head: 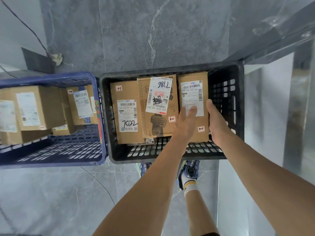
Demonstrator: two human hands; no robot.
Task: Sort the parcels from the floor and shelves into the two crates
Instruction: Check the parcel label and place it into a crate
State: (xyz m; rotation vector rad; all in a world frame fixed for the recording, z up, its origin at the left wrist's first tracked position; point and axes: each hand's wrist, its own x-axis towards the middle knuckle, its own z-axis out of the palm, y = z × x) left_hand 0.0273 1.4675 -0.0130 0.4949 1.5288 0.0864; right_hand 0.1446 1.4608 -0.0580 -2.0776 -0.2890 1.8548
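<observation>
The right parcel (193, 106) lies flat in the black crate (225, 99), beside two other parcels. The left hand (185, 122) rests on its top with fingers (191, 111) spread open; the right hand (215, 123) presses its right edge, fingers straight, gripping nothing.

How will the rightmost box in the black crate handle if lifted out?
The box is plain cardboard with crisp edges, so probably stiff. It's small, likely light. Both hands, left hand and right hand, flank it; the matte surface should grip fine.
</observation>
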